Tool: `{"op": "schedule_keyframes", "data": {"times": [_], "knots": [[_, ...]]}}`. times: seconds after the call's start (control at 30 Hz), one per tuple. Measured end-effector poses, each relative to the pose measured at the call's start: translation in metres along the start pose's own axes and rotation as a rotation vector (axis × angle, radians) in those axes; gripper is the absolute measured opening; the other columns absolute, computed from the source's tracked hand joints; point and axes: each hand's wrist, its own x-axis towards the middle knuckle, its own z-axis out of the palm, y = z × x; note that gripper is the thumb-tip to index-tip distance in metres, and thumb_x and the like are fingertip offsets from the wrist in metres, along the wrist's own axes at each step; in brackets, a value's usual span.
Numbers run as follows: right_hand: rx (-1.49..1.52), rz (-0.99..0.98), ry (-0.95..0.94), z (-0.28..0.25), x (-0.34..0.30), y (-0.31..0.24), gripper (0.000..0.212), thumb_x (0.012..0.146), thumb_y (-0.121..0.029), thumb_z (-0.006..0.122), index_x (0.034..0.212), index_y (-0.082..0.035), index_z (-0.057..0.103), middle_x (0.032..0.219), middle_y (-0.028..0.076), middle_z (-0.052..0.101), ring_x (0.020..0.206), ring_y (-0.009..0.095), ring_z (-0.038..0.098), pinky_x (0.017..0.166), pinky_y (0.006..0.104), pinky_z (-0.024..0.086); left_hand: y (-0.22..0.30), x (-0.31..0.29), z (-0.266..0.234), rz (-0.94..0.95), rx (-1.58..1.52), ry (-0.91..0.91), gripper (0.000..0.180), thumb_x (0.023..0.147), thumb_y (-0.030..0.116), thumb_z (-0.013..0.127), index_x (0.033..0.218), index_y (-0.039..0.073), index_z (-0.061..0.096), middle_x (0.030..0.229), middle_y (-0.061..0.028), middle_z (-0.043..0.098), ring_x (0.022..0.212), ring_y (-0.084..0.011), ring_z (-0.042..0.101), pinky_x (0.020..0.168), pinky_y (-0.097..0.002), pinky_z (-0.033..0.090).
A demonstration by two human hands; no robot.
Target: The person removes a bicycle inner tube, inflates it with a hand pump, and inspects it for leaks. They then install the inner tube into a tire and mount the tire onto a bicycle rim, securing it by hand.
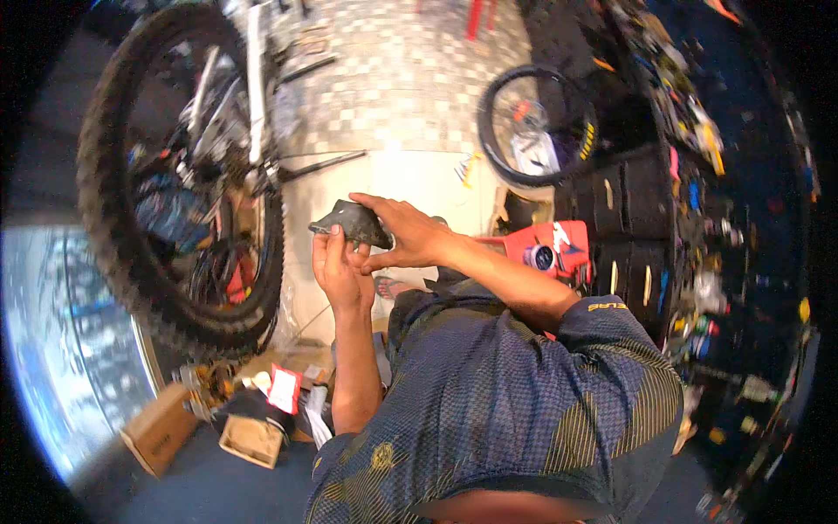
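Observation:
A dark grey, hard-looking part (358, 220) with a rounded body and a pointed, flange-like edge on its left is held up in front of me; its exact kind cannot be made out. My left hand (342, 272) grips it from below, with fingertips on its near left side. Around its right end curls my right hand (408, 229), thumb below and fingers over the top. The palms and the far side of the part are hidden. To the left stands a bicycle with a knobbly tyre (109, 205) and a white frame tube (257, 83).
A bicycle wheel (489, 131) lies at the far right, before a dark drawer cabinet (615, 196). Close to my right elbow sits a red case (572, 240). Cardboard boxes (161, 428) stand at the lower left. Tools hang along the right wall.

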Motion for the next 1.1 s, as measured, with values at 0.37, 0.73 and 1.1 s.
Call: {"op": "schedule_keyframes", "data": {"times": [0.37, 0.73, 1.1], "knots": [[0.197, 0.095, 0.227, -0.103, -0.045, 0.067, 0.035, 0.101, -0.021, 0.061, 0.13, -0.003, 0.063, 0.093, 0.014, 0.072, 0.082, 0.022, 0.068, 0.077, 0.0342, 0.054, -0.074, 0.059, 0.05, 0.097, 0.79, -0.305, 0.027, 0.091, 0.001, 0.064, 0.117, 0.001, 0.053, 0.106, -0.0077, 0.062, 0.095, -0.019, 0.063, 0.081, -0.0359, 0.057], [0.694, 0.129, 0.1, -0.218, -0.054, 0.16, 0.036, 0.101, -0.026, 0.066, 0.127, -0.001, 0.063, 0.106, 0.006, 0.071, 0.098, 0.015, 0.064, 0.092, 0.0327, 0.05, -0.137, 0.153, 0.169, 0.607, 1.47, -0.691, 0.026, 0.083, 0.002, 0.07, 0.109, 0.005, 0.067, 0.11, -0.0112, 0.067, 0.106, -0.0282, 0.062, 0.092, -0.0391, 0.051], [0.026, 0.503, 0.437, -0.334, -0.115, 0.211, 0.077, 0.076, -0.027, 0.083, 0.139, -0.008, 0.044, 0.122, 0.022, 0.065, 0.109, 0.041, 0.067, 0.087, 0.0476, 0.052, -0.223, 0.205, 0.334, 0.097, 1.644, -0.979, 0.03, 0.077, 0.008, 0.076, 0.103, 0.003, 0.064, 0.08, -0.016, 0.067, 0.074, -0.0291, 0.066, 0.071, -0.0396, 0.051]]}}
